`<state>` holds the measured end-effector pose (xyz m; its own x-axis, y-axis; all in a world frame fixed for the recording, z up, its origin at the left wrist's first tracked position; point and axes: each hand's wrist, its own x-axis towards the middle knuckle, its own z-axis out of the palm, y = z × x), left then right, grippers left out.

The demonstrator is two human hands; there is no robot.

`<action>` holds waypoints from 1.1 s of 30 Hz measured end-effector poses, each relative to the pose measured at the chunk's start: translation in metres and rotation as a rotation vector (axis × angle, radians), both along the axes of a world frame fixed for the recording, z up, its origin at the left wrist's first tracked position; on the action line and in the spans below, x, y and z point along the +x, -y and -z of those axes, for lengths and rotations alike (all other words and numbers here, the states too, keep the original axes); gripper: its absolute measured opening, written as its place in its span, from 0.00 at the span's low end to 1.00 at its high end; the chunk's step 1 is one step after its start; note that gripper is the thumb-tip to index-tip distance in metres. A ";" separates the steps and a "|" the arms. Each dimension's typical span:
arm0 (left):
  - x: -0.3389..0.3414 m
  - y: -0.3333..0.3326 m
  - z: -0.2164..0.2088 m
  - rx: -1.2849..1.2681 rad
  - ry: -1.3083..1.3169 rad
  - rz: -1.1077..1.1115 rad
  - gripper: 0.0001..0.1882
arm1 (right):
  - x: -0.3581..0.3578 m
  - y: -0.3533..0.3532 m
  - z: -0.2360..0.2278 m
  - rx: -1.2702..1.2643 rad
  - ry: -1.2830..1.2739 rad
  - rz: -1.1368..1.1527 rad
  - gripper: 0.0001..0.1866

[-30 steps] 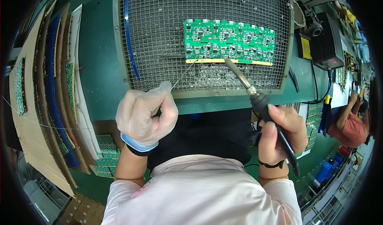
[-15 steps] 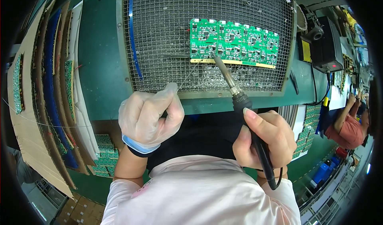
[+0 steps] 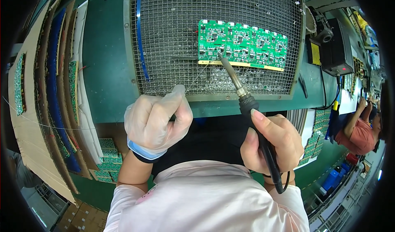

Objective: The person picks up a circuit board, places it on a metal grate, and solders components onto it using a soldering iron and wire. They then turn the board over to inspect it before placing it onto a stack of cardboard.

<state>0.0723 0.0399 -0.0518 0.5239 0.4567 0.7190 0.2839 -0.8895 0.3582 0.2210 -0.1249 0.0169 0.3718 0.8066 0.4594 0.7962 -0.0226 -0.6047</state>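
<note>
A green circuit board panel [image 3: 242, 42] with a yellow strip along its near edge lies on a wire mesh [image 3: 173, 34]. My right hand [image 3: 275, 143] grips the black handle of a soldering iron [image 3: 246, 98]. The iron's tip touches or nearly touches the lower left part of the panel. In a clear glove, my left hand [image 3: 158, 118] pinches a thin solder wire [image 3: 198, 76]. From its fingertips the wire runs up to the board beside the iron tip. Whether the wire's end meets the tip is too small to tell.
Cardboard dividers [image 3: 41, 88] holding more boards stand at left. A blue strip [image 3: 140, 34] crosses the mesh. Right of it are tweezers [image 3: 303, 85] and a black soldering station [image 3: 336, 46] with a cord. Stacked boards [image 3: 108, 160] sit lower left. Another person [image 3: 357, 129] works at far right.
My left hand has shifted slightly to the right with the solder wire. The iron's tip stays at nearly the same spot on the panel.
</note>
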 end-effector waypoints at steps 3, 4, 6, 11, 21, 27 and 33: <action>0.000 0.000 -0.001 -0.007 -0.003 -0.003 0.16 | 0.001 0.004 -0.001 0.002 -0.033 0.010 0.24; 0.000 0.000 -0.001 -0.007 -0.001 -0.001 0.16 | 0.002 0.006 0.000 0.031 -0.058 0.019 0.23; 0.000 0.000 -0.001 -0.005 0.000 0.004 0.16 | 0.002 0.007 0.002 0.061 -0.086 0.028 0.23; -0.001 -0.001 0.001 0.000 -0.024 -0.005 0.17 | 0.002 0.005 0.004 0.036 -0.102 0.061 0.14; 0.002 -0.006 0.004 0.060 0.019 0.047 0.18 | -0.001 0.001 0.002 0.017 -0.072 0.035 0.24; 0.002 -0.006 0.003 0.071 -0.012 0.067 0.19 | -0.001 0.000 0.002 0.000 0.020 0.009 0.25; 0.007 -0.008 0.002 0.076 0.001 0.077 0.17 | 0.002 0.000 0.005 0.029 0.012 -0.039 0.21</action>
